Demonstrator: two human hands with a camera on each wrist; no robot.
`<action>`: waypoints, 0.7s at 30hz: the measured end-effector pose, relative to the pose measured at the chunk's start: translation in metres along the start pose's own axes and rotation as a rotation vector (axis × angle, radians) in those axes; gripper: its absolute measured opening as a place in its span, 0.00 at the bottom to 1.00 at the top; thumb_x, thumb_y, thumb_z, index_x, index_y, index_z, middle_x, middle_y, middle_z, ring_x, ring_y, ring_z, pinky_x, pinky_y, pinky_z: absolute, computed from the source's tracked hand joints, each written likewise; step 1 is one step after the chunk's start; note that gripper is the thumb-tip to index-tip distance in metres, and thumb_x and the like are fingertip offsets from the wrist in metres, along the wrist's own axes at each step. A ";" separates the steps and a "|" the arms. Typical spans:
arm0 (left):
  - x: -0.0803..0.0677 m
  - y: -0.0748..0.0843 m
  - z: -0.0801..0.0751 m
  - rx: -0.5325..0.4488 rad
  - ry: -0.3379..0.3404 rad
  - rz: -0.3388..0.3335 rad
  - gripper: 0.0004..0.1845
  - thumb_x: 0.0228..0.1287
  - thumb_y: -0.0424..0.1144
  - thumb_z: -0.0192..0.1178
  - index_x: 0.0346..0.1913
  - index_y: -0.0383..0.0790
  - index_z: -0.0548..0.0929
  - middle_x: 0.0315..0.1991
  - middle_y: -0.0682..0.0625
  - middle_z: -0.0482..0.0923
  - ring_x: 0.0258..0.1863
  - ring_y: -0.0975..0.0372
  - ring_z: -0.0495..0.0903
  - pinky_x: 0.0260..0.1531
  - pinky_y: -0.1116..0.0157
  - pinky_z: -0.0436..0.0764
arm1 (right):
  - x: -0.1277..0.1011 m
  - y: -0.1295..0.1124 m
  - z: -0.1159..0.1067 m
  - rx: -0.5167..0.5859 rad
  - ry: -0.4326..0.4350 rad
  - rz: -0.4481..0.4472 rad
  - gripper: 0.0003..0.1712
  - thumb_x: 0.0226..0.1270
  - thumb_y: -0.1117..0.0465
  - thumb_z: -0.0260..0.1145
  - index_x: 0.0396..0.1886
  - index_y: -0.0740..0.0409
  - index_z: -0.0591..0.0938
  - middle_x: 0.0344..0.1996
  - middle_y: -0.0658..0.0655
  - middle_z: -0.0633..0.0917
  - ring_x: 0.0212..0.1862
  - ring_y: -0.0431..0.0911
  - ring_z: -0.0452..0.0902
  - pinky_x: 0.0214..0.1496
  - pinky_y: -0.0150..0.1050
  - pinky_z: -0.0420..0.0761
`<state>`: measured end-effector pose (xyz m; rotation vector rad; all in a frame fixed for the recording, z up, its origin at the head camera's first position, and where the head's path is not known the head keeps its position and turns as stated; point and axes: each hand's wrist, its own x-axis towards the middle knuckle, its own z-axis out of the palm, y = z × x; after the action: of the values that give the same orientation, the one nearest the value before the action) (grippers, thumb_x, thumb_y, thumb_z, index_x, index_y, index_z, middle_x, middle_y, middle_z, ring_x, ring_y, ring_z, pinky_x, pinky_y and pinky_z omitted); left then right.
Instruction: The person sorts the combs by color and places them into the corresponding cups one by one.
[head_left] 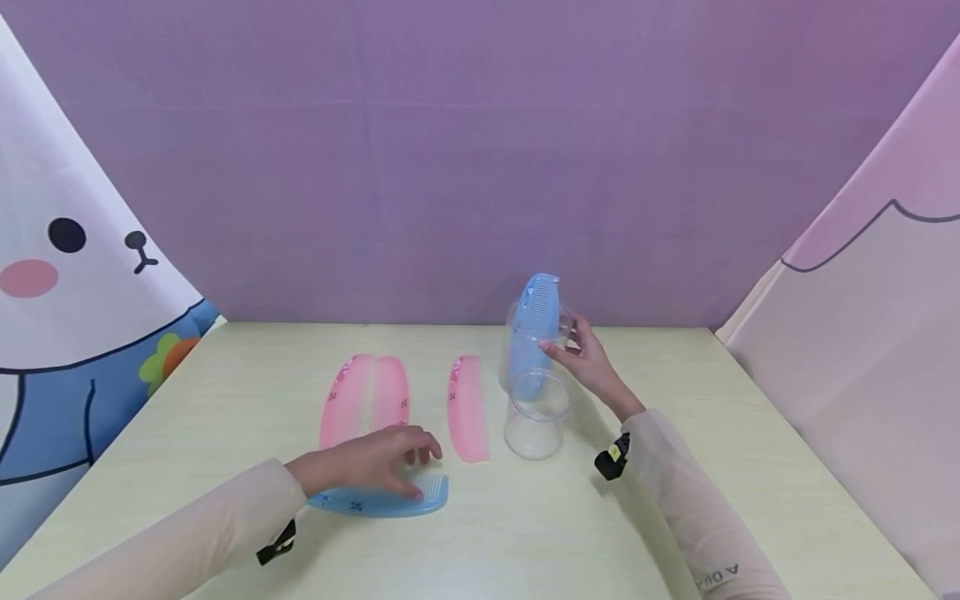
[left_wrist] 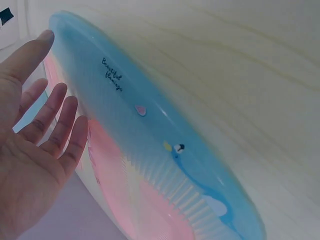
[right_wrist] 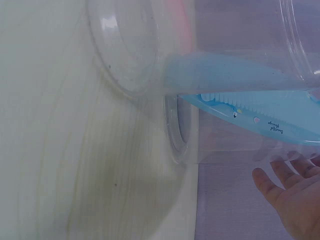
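In the head view my left hand (head_left: 382, 460) hovers over a blue comb (head_left: 382, 502) lying crosswise near the front. Its fingers are loosely bent, and the left wrist view has the thumb tip right at the comb's end (left_wrist: 62, 22). My right hand (head_left: 592, 362) holds the side of a tall clear plastic cup (head_left: 506, 358), thumb in front and fingers behind. Blue combs (head_left: 538, 308) stand upright in that cup, overlapping each other and poking above its rim. A second clear cup (head_left: 534, 437), smaller looking, stands just in front of it.
Two pink combs (head_left: 348, 400) lie side by side behind my left hand, partly covered by it. Another pink comb (head_left: 467, 408) lies between them and the cups. The pale wooden table (head_left: 675, 375) ends at a purple cloth backdrop (head_left: 450, 167).
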<state>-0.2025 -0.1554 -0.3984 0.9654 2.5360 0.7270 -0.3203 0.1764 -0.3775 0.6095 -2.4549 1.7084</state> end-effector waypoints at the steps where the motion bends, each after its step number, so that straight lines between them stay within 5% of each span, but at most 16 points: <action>1: -0.001 0.000 0.000 0.001 -0.009 0.001 0.26 0.47 0.47 0.69 0.51 0.48 0.75 0.41 0.58 0.76 0.41 0.66 0.74 0.44 0.69 0.77 | 0.000 0.000 0.000 0.009 -0.005 0.009 0.47 0.60 0.51 0.63 0.70 0.60 0.48 0.67 0.64 0.58 0.66 0.60 0.58 0.63 0.55 0.66; 13: -0.003 0.005 -0.001 0.015 -0.050 0.025 0.25 0.45 0.47 0.70 0.48 0.49 0.76 0.39 0.59 0.74 0.37 0.66 0.72 0.42 0.70 0.76 | 0.001 0.000 -0.001 0.020 -0.022 0.030 0.45 0.62 0.56 0.62 0.71 0.59 0.46 0.68 0.63 0.57 0.68 0.59 0.56 0.64 0.54 0.65; 21: -0.001 0.007 -0.002 0.011 -0.062 0.037 0.25 0.44 0.46 0.71 0.47 0.48 0.75 0.38 0.57 0.75 0.36 0.65 0.71 0.40 0.70 0.76 | -0.008 -0.027 0.000 0.021 -0.038 0.052 0.44 0.63 0.61 0.60 0.70 0.64 0.46 0.67 0.68 0.56 0.67 0.62 0.55 0.64 0.55 0.65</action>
<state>-0.1989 -0.1526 -0.3931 1.0246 2.4771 0.6829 -0.3034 0.1709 -0.3562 0.5910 -2.5032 1.7602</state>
